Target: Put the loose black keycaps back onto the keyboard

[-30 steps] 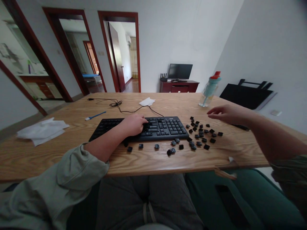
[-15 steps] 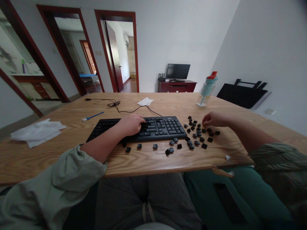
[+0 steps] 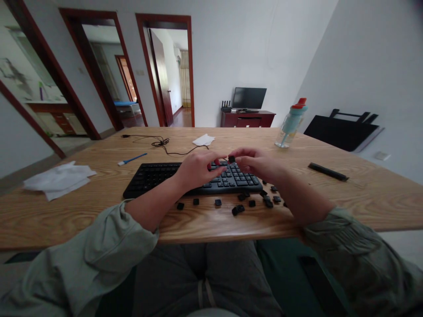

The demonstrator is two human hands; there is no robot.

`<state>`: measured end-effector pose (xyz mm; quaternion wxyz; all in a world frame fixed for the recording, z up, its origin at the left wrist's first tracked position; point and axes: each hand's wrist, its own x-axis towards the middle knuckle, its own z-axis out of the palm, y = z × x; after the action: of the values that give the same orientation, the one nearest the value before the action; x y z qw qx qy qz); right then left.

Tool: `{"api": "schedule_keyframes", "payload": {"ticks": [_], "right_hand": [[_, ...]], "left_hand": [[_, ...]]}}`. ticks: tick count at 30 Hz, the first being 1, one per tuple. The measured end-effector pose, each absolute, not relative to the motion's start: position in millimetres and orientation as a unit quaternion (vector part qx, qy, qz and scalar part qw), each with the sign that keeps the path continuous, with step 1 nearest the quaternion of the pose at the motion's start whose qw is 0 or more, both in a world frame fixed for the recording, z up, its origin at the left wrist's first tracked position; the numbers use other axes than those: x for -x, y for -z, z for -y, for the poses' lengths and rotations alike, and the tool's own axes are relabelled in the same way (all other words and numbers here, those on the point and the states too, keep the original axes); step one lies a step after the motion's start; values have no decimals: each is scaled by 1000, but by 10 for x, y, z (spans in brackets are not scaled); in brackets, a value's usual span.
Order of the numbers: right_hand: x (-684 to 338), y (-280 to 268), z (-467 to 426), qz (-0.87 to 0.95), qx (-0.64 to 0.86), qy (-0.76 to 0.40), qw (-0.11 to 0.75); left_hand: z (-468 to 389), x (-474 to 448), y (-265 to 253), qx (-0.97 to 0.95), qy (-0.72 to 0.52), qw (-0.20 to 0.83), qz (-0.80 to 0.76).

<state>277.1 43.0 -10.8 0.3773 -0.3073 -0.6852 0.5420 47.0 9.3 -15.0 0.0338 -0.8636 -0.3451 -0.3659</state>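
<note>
A black keyboard (image 3: 158, 180) lies flat on the wooden table, partly covered by my arms. Above its right half, my right hand (image 3: 259, 164) pinches a small black keycap (image 3: 231, 159) between thumb and fingertips. My left hand (image 3: 202, 167) hovers just left of it, thumb and fingers apart, its index fingertip close to the keycap; I cannot tell whether they touch. Loose keycaps (image 3: 218, 202) lie along the keyboard's front edge, and several more (image 3: 268, 201) are clustered at its right corner, partly hidden by my right forearm.
A blue-handled brush (image 3: 132, 159) and white tissues (image 3: 61, 178) lie on the left. The coiled cable (image 3: 161, 141) and another tissue (image 3: 204, 140) are behind the keyboard. A water bottle (image 3: 291, 125) stands at the back right, with a dark, slim tool (image 3: 328, 171) nearer.
My right hand has moved left from the scattered keycaps to above the keyboard, now holding one keycap. My left hand has lifted from the keys and shifted right towards it.
</note>
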Motion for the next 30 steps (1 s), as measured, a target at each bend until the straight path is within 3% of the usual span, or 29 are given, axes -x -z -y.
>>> {"api": "schedule_keyframes", "payload": {"ticks": [15,21,26,30], "right_hand": [[-2598,220,-430,702,304,-519,381],[-2754,192,-473,629,341,-526,460],[-3084,36,-340,612,365,-446,541],[-3548,27,-123,632,423,-372,532]], "left_hand": [[-102,-455,130,858,371,72,347],[-163,-257,92,829,403,80,381],[-208,-132,78,804,416,52,421],[-148,-248,91,842,359,28,401]]}}
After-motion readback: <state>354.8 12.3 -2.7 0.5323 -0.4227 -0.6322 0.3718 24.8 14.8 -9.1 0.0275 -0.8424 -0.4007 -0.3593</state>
